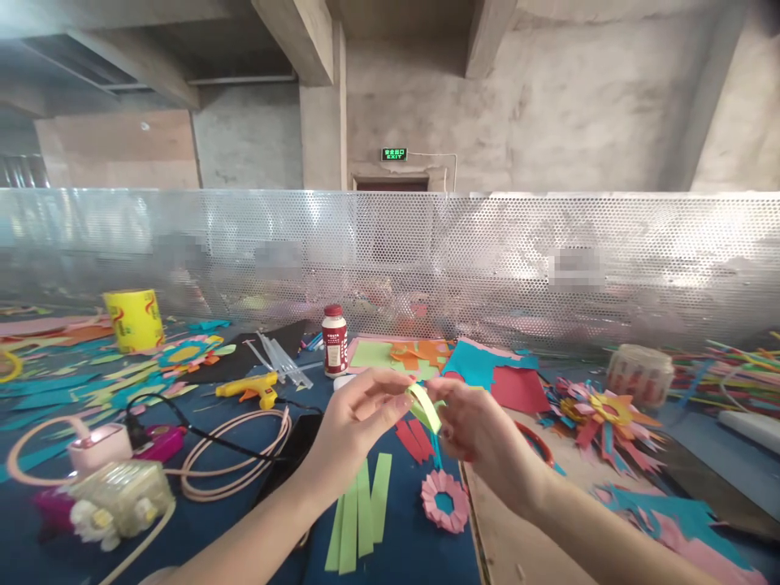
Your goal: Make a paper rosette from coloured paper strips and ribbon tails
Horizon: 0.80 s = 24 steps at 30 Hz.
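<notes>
Light green strips [381, 500] are laid fanned out on the blue surface [405, 556], nearest to the viewer, between the forearms. A pink paper ring [431, 515] with a blue middle is placed right of them, just beside the board [496, 540]. At near left, a clear plastic-wrapped item [125, 491] is seen, and a pink charger [101, 447] behind it. A black phone [298, 443] is partly covered by the left forearm, a coiled pink cable [188, 463] beside it.

Above the surface, well in from its far edge, a curved light green strip [425, 408] is held. It is pinched narrowly at its left side between thumb and fingers of the left hand [357, 410]. Its right side is met by the bent fingers of the right hand [491, 431]; whether these are closed on it cannot be told. Red strips [414, 441] are seen below it.

Farther: yellow glue gun [247, 388] at left, layered paper flower [609, 410] at right, red sheet [517, 390] and blue sheet [472, 366] behind the right hand. Toward the far edge, a capped bottle [335, 345] is stood upright, a yellow roll [134, 321] toward the far left corner. The far edge is backed by a perforated metal screen [390, 260].
</notes>
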Each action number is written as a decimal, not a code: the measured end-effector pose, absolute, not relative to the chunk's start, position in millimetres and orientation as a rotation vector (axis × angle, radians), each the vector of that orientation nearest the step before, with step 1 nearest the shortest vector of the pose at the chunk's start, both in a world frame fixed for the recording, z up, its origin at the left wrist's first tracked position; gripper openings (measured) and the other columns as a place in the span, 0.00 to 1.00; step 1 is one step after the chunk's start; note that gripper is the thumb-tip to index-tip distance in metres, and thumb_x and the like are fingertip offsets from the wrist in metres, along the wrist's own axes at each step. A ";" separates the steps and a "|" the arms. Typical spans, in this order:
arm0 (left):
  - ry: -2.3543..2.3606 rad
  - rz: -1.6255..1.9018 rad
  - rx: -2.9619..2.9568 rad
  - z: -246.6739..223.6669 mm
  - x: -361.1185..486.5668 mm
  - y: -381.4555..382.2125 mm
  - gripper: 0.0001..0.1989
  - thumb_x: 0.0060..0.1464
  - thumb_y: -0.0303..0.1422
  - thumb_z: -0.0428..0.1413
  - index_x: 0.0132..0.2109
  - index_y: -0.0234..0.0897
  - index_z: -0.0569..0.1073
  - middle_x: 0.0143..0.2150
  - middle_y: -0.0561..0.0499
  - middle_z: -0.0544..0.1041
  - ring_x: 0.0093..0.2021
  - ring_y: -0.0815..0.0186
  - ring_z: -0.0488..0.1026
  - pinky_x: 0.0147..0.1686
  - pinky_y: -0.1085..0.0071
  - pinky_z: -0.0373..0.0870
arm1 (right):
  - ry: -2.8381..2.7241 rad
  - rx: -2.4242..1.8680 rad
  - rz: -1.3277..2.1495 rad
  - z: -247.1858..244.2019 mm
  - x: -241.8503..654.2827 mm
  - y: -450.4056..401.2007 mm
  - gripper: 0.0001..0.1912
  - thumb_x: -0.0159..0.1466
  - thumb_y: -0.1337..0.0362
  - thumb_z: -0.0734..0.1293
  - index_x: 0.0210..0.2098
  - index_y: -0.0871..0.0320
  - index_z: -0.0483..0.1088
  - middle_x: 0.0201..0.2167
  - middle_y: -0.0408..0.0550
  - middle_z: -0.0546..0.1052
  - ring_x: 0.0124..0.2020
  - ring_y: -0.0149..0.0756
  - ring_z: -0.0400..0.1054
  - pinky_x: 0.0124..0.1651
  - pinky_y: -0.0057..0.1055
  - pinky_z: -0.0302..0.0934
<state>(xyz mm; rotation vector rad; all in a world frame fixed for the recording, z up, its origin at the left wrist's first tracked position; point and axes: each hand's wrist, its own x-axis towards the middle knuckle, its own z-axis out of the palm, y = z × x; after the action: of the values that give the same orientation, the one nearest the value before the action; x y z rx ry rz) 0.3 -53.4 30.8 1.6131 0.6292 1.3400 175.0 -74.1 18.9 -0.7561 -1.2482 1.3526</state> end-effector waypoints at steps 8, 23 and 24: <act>0.363 1.200 1.213 40.9 3.1 -79.7 0.07 0.39 0.37 0.65 0.29 0.43 0.76 0.27 0.54 0.75 0.28 0.68 0.70 0.26 0.76 0.66 | -1.748 -0.576 -0.283 32.2 184.7 -113.6 0.20 0.57 0.56 0.66 0.48 0.51 0.62 0.42 0.51 0.62 0.41 0.44 0.60 0.41 0.41 0.56; 0.186 0.978 1.048 24.9 16.5 -76.8 0.02 0.48 0.30 0.61 0.33 0.37 0.76 0.30 0.53 0.77 0.29 0.74 0.72 0.30 0.80 0.68 | -1.897 -0.679 -0.360 34.3 174.8 -115.6 0.09 0.60 0.72 0.61 0.38 0.52 0.65 0.39 0.48 0.61 0.39 0.39 0.60 0.41 0.40 0.57; 0.173 0.962 1.041 24.0 16.8 -76.4 0.02 0.49 0.29 0.61 0.33 0.37 0.76 0.30 0.53 0.77 0.29 0.74 0.72 0.30 0.80 0.67 | -1.892 -0.671 -0.365 34.2 174.4 -116.2 0.10 0.60 0.73 0.61 0.38 0.52 0.65 0.39 0.48 0.61 0.39 0.38 0.60 0.40 0.39 0.57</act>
<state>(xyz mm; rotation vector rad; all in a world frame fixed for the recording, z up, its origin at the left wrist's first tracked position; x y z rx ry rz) 16.8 -76.4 24.0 1.0406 0.1733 0.9616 174.4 -116.2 34.2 -0.6705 -1.8916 -0.3649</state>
